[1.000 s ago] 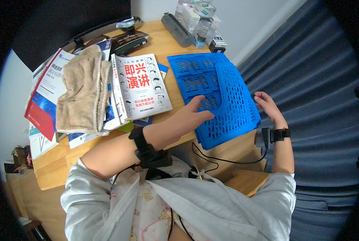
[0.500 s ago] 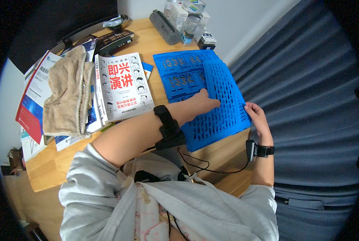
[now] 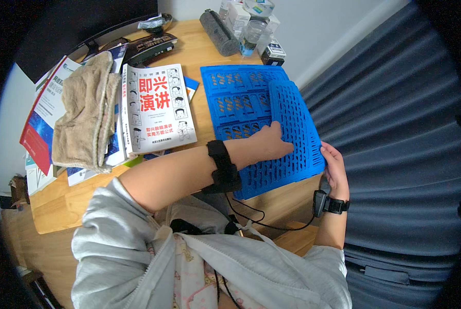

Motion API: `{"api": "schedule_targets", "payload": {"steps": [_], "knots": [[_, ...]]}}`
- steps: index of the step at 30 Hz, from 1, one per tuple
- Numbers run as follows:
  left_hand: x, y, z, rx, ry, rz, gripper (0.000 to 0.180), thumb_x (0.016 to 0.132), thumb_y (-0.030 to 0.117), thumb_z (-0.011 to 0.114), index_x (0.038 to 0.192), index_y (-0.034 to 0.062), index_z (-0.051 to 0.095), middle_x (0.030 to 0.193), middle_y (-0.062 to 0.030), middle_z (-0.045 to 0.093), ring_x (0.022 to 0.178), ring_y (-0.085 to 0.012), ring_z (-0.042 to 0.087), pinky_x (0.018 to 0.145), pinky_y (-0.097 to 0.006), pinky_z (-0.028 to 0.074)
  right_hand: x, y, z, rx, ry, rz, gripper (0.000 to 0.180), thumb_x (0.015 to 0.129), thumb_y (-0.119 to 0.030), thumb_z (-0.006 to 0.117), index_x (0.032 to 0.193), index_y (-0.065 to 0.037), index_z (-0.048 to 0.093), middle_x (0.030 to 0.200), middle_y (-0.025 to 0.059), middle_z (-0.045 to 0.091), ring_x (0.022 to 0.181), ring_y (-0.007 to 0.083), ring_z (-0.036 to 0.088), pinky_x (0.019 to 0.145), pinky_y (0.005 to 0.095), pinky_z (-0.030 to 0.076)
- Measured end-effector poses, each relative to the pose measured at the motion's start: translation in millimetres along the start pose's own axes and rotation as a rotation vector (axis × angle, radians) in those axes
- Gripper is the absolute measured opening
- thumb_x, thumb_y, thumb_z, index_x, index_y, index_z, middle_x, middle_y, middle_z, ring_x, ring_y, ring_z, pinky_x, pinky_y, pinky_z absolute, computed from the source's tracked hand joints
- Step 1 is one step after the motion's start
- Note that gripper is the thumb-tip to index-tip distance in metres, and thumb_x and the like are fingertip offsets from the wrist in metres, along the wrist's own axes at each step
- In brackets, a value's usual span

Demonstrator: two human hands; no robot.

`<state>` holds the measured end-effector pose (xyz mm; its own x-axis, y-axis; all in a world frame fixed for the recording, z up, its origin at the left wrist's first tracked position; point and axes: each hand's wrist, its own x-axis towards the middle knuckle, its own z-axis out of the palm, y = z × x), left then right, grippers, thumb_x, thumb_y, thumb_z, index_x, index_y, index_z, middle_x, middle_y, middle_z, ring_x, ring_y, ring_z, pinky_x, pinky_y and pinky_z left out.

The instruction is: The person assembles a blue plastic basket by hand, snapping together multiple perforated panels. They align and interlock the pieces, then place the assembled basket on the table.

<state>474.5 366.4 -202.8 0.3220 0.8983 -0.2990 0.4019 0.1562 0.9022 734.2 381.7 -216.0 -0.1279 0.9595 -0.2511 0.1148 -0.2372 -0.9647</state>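
Note:
A flat, folded blue plastic panel set point(image 3: 297, 123), pierced with many slots, lies at the desk's right front corner. One slotted panel overlaps a wider sheet with larger cutouts at its left. My left hand point(image 3: 269, 143) reaches across from the left, fingers curled and closed at the inner edge of the upper panel; its fingertips are partly hidden. With thumb and fingers, my right hand point(image 3: 334, 164) grips the outer right edge of the panel set. Black straps with small devices circle both my forearms.
Left of the panels lie a white book point(image 3: 161, 113), a folded beige cloth point(image 3: 86, 110) and stacked books. Behind stand a grey cylindrical case point(image 3: 219, 32), clear cups point(image 3: 251, 37) and small boxes point(image 3: 272, 53). A dark curtain point(image 3: 395, 129) hangs at the right; a black cable point(image 3: 271, 221) dangles below.
My left hand has shifted slightly right and down over the slotted panel. The right hand still grips the edge, a little lower. The view has shifted slightly.

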Motion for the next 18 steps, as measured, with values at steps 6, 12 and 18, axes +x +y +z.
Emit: {"api": "schedule_targets", "payload": {"steps": [6, 12, 18], "knots": [[0.6, 3.9, -0.4, -0.023, -0.012, -0.02, 0.074, 0.072, 0.033, 0.059, 0.122, -0.012, 0.029, 0.12, -0.0323, 0.04, 0.109, -0.0422, 0.045, 0.089, -0.042, 0.041, -3.3, -1.4, 3.3, 0.027, 0.036, 0.02, 0.026, 0.086, -0.012, 0.053, 0.108, 0.001, 0.056, 0.093, 0.0062, 0.063, 0.079, 0.0105, 0.06, 0.07, 0.0224, 0.048], [-3.9, 12.2, 0.7, -0.233, -0.022, -0.141, 0.069, 0.073, 0.025, 0.061, 0.125, -0.0083, 0.032, 0.124, -0.0252, 0.041, 0.115, -0.0333, 0.04, 0.095, -0.037, 0.035, -2.7, 4.5, 6.6, 0.078, 0.056, 0.015, 0.023, 0.085, -0.011, 0.055, 0.104, 0.0, 0.058, 0.092, 0.0062, 0.064, 0.075, 0.0105, 0.06, 0.067, 0.0221, 0.049], [-1.8, 12.4, 6.5, -0.202, -0.023, -0.089, 0.067, 0.073, 0.024, 0.06, 0.124, -0.0078, 0.033, 0.122, -0.0248, 0.043, 0.113, -0.0327, 0.043, 0.094, -0.037, 0.036, 0.3, 0.7, 2.7, 0.054, 0.008, 0.054, 0.023, 0.084, -0.011, 0.056, 0.104, 0.0, 0.057, 0.091, 0.0056, 0.063, 0.076, 0.0108, 0.06, 0.068, 0.0233, 0.049]]}}
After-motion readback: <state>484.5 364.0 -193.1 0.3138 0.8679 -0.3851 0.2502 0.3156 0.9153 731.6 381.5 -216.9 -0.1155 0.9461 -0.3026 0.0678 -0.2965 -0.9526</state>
